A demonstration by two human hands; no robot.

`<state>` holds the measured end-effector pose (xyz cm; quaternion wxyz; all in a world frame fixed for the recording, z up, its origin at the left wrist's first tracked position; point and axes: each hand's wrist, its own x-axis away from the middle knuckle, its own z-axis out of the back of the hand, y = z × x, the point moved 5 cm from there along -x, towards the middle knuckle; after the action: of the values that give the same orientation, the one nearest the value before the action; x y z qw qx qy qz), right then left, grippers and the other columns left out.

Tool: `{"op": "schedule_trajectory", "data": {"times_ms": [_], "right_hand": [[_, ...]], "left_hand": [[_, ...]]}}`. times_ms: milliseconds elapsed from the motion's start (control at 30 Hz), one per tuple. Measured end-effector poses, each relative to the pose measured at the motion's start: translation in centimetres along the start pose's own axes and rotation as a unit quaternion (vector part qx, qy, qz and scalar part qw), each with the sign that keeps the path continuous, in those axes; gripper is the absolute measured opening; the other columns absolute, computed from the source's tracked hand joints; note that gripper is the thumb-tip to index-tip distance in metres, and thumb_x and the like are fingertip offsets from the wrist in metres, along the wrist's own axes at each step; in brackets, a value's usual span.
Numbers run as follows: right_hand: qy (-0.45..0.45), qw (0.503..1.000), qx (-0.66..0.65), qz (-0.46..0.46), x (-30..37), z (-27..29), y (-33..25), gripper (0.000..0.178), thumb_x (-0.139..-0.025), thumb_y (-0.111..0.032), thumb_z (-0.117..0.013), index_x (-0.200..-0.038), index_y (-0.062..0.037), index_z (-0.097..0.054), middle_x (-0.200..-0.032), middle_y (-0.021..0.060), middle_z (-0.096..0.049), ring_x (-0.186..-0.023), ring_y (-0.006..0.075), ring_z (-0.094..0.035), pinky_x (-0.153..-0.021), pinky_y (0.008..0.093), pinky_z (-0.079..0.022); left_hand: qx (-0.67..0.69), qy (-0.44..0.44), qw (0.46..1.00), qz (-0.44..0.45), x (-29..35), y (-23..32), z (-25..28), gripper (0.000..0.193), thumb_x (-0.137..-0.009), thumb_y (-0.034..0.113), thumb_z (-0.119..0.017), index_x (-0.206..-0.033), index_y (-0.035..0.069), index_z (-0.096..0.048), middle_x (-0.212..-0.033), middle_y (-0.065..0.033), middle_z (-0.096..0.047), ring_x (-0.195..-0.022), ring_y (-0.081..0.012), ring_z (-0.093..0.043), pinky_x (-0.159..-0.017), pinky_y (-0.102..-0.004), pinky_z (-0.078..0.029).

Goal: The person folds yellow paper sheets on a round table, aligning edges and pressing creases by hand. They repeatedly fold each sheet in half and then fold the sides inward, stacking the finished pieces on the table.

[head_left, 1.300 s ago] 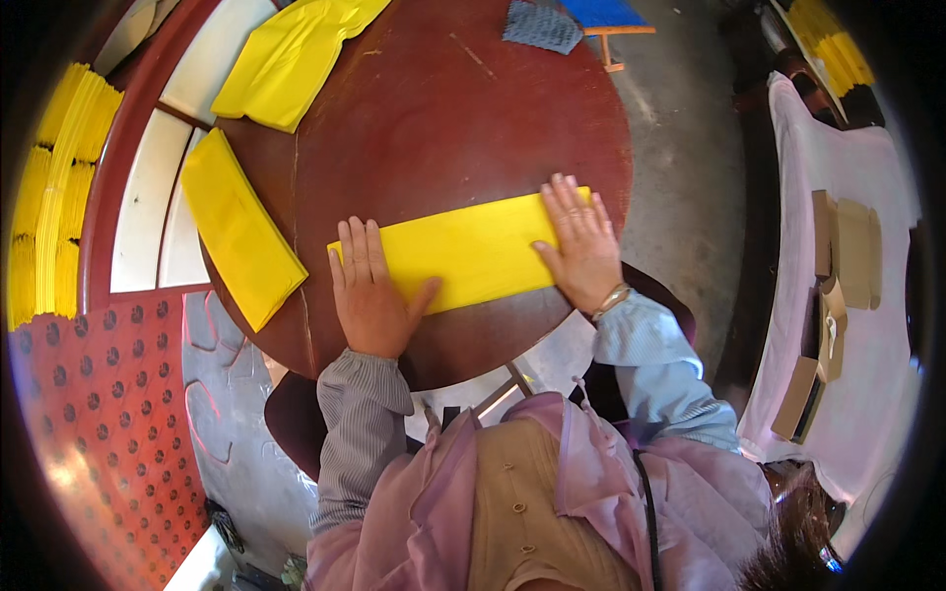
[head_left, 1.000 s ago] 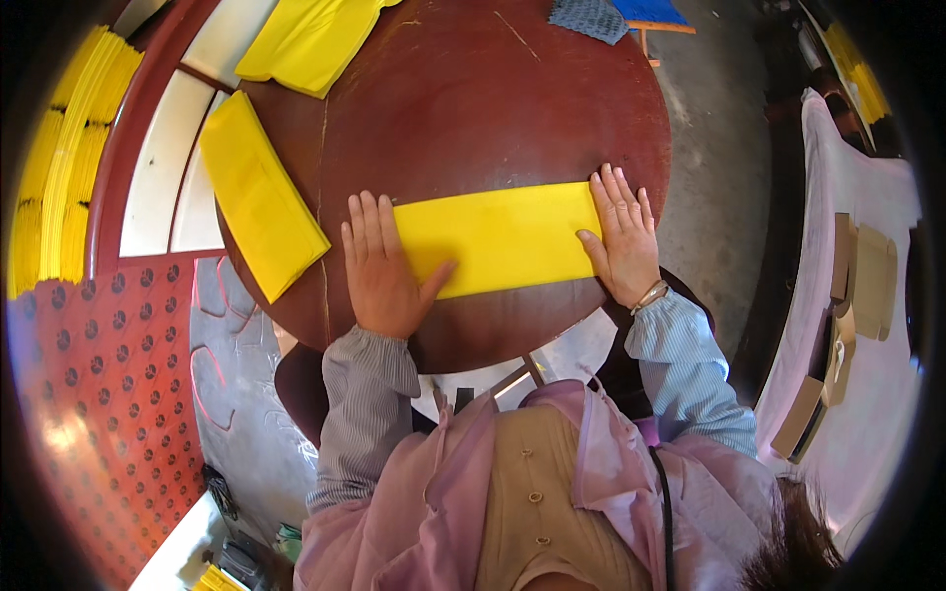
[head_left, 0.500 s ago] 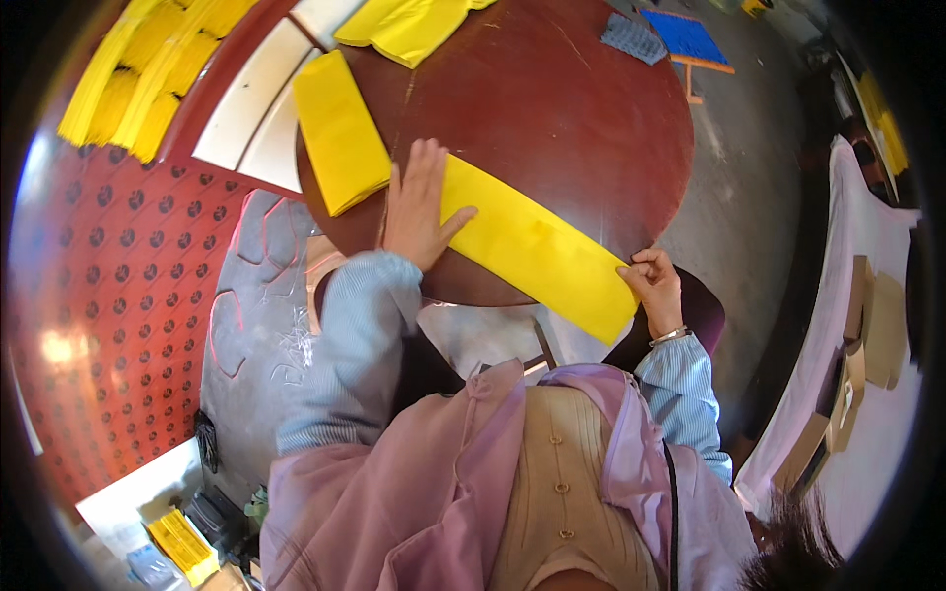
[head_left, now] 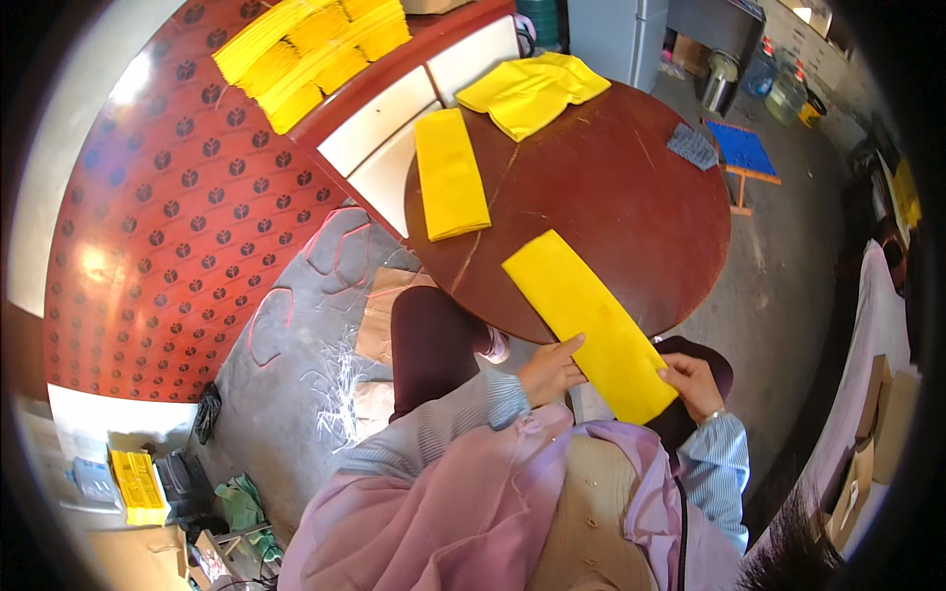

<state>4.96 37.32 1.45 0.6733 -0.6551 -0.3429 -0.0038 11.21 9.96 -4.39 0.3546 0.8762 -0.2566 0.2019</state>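
A long, flat folded yellow sheet (head_left: 591, 325), of cloth or thin bag material, slants from the round table's top toward my lap. Its near end sticks out past the table's edge. My left hand (head_left: 550, 372) grips its left long side, thumb on top. At the near right corner, my right hand (head_left: 693, 384) pinches it between thumb and fingers. Farther left on the dark red round table (head_left: 611, 187) lies a yellow folded bundle (head_left: 451, 175). A looser, rumpled yellow piece (head_left: 532, 91) lies at the far edge.
Large stacks of yellow pieces (head_left: 315, 49) lie at the far left, beyond white panels (head_left: 374, 138). A grey cloth (head_left: 692, 148) sits at the table's right edge beside a small blue-topped stool (head_left: 741, 148). Cardboard (head_left: 389, 310) and white string lie on the floor.
My left hand has gone from pressing flat on the sheet's far end to gripping its near left side. The sheet has come nearer to me. The head view has shifted.
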Motion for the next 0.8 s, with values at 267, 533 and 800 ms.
{"op": "schedule_trajectory", "data": {"times_ms": [267, 533, 800], "right_hand": [[-0.034, 0.998, 0.009, 0.058, 1.3, -4.9, -3.4, 0.027, -0.098, -0.002, -0.075, -0.125, 0.0014, -0.071, -0.105, 0.0004, -0.074, -0.092, 0.0088, -0.068, -0.085, 0.0247, -0.054], [-0.105, 0.981, 0.017, 0.161, -12.6, -19.5, -11.8, 0.036, -0.100, -0.002, -0.072, -0.134, -0.0009, -0.062, -0.125, 0.0053, -0.071, -0.115, 0.0134, -0.066, -0.102, 0.0287, -0.051], [-0.127, 0.980, 0.009, 0.156, -29.8, -27.3, -16.2, 0.037, -0.098, -0.006, -0.076, -0.133, -0.0005, -0.064, -0.092, -0.0020, -0.066, -0.080, 0.0055, -0.060, -0.070, 0.0234, -0.047]], "left_hand": [[0.019, 0.031, 0.993, -0.117, 0.6, 9.0, -3.1, 0.042, -0.105, 0.013, -0.069, -0.145, 0.003, -0.059, -0.142, -0.0096, -0.068, -0.131, -0.0248, -0.064, -0.113, -0.0402, -0.050], [-0.109, -0.004, 0.945, -0.308, 3.6, 31.0, 4.3, 0.049, -0.096, 0.002, -0.077, -0.142, 0.003, -0.060, -0.136, -0.0094, -0.071, -0.125, -0.0248, -0.068, -0.111, -0.0390, -0.053], [-0.105, 0.042, 0.944, -0.309, -4.6, 47.3, 16.5, 0.053, -0.098, 0.001, -0.071, -0.149, -0.001, -0.053, -0.137, -0.0152, -0.070, -0.122, -0.0292, -0.071, -0.106, -0.0391, -0.058]]}}
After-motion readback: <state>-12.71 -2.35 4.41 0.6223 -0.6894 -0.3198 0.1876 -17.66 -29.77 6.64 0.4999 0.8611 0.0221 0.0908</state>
